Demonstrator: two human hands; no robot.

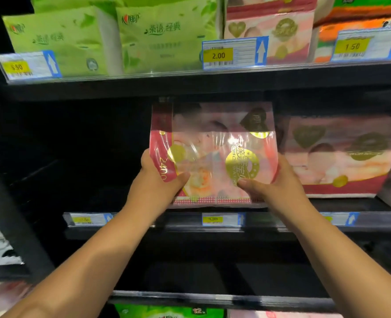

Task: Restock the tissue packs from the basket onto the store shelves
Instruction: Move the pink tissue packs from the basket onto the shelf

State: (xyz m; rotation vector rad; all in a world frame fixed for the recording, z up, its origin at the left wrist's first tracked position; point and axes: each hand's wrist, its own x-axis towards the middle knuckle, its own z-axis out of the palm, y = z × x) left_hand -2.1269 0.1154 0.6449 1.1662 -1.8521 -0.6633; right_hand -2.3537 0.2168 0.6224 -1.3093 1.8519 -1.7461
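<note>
A person's two bare arms reach forward into a dark store shelf unit, holding a pink tissue pack [212, 154] between both hands at the front of the middle shelf [373, 222]. The left hand [160, 177] grips the pack's left edge, thumb laid across the front and the fingers curled out of sight behind it. The right hand [274, 182] grips the right edge the same way, thumb pressing near a gold round emblem. The pack's lower edge sits at or just above the shelf lip; whether it touches cannot be told. Just to its right a second pink pack [341, 157] of the same design stands on the shelf, while the space to the left is dark. Above, the upper shelf [304, 75] carries green tissue packs [75, 40] and yellow price tags [218, 55]. The basket is not in view. The pack looks light, soft and squashy, wrapped in glossy film that crinkles and shines, so it is probably somewhat slippery; holding it by both side edges, as here, seems the steadiest grip for sliding it back beside its neighbour.
</note>
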